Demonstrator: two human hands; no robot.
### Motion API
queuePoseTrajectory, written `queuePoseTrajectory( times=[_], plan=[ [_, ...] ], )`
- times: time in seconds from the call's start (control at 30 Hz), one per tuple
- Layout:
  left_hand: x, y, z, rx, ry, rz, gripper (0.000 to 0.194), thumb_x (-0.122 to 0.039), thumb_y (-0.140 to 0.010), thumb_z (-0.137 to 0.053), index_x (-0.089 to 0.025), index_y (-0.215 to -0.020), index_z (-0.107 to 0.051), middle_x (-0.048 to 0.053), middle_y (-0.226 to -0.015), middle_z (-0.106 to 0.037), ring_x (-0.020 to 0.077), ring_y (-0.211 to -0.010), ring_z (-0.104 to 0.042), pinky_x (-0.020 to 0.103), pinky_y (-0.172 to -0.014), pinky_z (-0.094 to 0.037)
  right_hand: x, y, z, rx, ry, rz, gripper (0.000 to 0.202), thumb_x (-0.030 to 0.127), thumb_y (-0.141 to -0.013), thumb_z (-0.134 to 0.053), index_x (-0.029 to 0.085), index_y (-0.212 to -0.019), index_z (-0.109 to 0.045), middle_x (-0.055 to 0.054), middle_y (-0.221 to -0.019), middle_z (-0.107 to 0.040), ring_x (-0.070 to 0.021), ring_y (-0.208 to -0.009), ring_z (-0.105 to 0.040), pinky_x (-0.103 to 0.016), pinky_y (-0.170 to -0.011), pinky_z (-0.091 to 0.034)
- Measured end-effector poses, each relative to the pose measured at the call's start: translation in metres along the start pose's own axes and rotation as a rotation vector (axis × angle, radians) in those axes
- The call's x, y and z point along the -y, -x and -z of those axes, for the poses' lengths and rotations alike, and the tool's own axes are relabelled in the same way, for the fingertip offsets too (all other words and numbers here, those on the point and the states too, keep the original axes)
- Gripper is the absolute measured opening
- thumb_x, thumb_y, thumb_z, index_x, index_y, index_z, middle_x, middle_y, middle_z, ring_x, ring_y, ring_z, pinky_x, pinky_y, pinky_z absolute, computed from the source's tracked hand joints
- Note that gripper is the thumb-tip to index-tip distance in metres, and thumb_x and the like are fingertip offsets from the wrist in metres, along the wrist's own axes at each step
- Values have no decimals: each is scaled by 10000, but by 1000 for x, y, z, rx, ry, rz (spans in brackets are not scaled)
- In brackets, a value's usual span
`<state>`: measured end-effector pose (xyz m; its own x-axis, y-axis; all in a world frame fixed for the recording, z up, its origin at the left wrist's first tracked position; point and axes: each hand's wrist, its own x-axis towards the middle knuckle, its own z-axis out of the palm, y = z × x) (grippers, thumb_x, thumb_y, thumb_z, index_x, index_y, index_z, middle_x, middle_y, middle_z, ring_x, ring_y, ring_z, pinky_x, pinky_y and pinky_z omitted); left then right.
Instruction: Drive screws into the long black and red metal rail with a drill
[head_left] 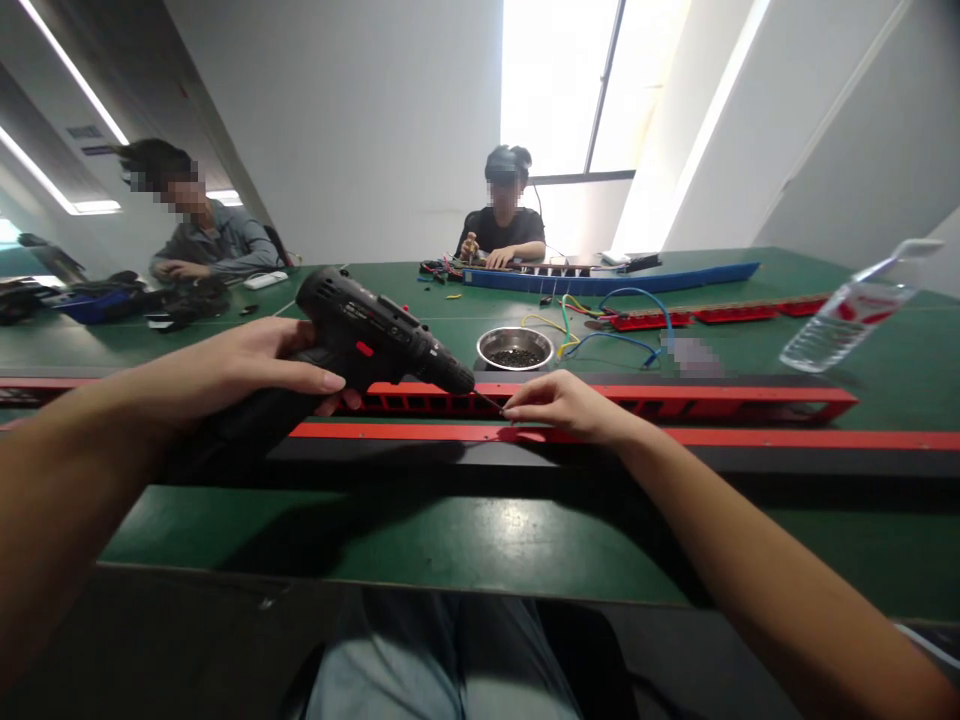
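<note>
A black cordless drill (367,330) is in my left hand (247,365), whose fingers wrap round its handle. Its thin bit (489,402) points right and slightly down, to the fingertips of my right hand (566,405). Those fingers are pinched together at the bit's tip; whatever they hold is too small to make out. Below both hands lies a long black rail with a red top edge (427,432). Just behind it runs a red slotted rail (660,402). A metal bowl (484,358) of small dark pieces, seemingly screws, stands behind the right hand.
The green table (435,540) ends close to my lap. Coloured wires (622,340) and red strips (720,314) lie beyond the bowl. A clear water bottle (840,318) appears tilted at the right. Two people sit across, one near a long blue piece (600,284); dark gear (187,300) lies left.
</note>
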<state>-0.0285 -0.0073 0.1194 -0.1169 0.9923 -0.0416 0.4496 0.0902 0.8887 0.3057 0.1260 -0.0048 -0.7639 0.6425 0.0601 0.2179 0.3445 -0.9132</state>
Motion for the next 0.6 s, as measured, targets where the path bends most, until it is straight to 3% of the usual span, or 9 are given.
queuePoseTrajectory(
  times=[0.17,0.27,0.4,0.6],
  plan=[
    [-28,1,15,50,-52,92,550,97,-653,-791,-85,-1170,-752,80,-997,-800,219,-843,-769,226,-648,-591,-1,-2,-16,64,175,108,331,504,-875,-705,199,-933,-820,-54,-891,-770,-196,-781,-662,-284,-685,-469],
    [-39,0,21,93,-70,106,578,116,-732,-718,-51,-1284,-682,75,-1053,-792,191,-878,-768,182,-659,-566,-3,-4,-19,12,187,84,396,545,-921,-631,187,-917,-800,-53,-845,-749,-173,-706,-628,-273,-630,-439],
    [-47,-5,23,119,-53,114,600,115,-768,-687,-46,-1343,-633,84,-1174,-772,217,-1008,-753,204,-738,-571,-6,-6,-19,-55,169,26,502,627,-944,-545,167,-828,-710,-7,-649,-621,-122,-526,-473,-253,-507,-316],
    [-62,-14,6,110,-136,98,571,146,-724,-699,-15,-1270,-665,91,-1141,-778,200,-1005,-753,162,-722,-545,-8,-6,-21,-89,181,62,486,622,-942,-540,181,-754,-621,-1,-653,-598,-126,-550,-482,-252,-520,-310]
  ],
)
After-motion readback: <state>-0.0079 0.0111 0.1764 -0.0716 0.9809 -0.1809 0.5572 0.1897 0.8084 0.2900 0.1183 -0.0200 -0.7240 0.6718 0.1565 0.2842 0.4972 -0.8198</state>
